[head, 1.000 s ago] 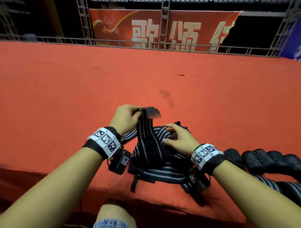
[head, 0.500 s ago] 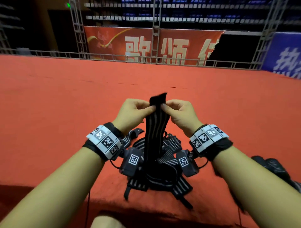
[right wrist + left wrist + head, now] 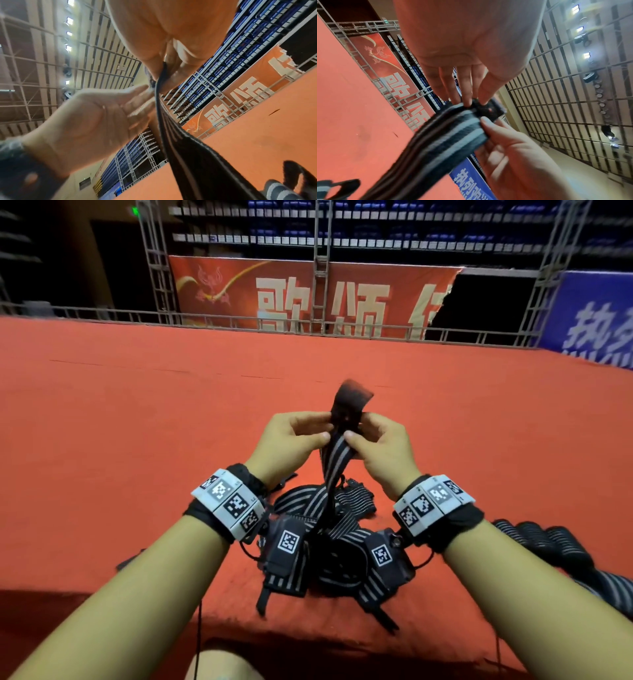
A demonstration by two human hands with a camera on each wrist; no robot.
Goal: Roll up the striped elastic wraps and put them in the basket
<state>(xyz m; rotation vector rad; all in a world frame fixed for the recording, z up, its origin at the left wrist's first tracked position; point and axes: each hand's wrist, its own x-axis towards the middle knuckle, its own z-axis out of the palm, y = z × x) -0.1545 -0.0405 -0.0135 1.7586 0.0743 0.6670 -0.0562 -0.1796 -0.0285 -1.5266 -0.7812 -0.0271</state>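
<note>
Black-and-grey striped elastic is what you have between your two hands: in the head view your left hand (image 3: 291, 440) and right hand (image 3: 380, 443) pinch one wrap (image 3: 337, 453) near its plain black end tab, which stands up above your fingertips, while the rest of the strip hangs down to the heap of loose wraps (image 3: 329, 542) lying on the red carpet (image 3: 137, 440) just beneath your wrists. To the right of that heap, some already rolled wraps (image 3: 544, 539) lie in a row; no basket shows in any view, so I cannot tell you where it stands. From the left wrist camera, your left hand's fingers (image 3: 467, 86) reach out nearly straight, with thumb and fingertips nipping the black tab, and your right thumb presses the striped band just below it. From the right wrist camera the wrap is seen edge-on, thin and flat, caught between your right thumb and curled fingers (image 3: 180, 70), with your left palm open beside it. Judging by how it drapes and folds, the wrap is light, soft and stretchy, not slippery, and it should not mark or break. Hold it at the tab end as you do now, turn that end over on itself, and keep the hanging length lightly taut so the roll stays tight.
</note>
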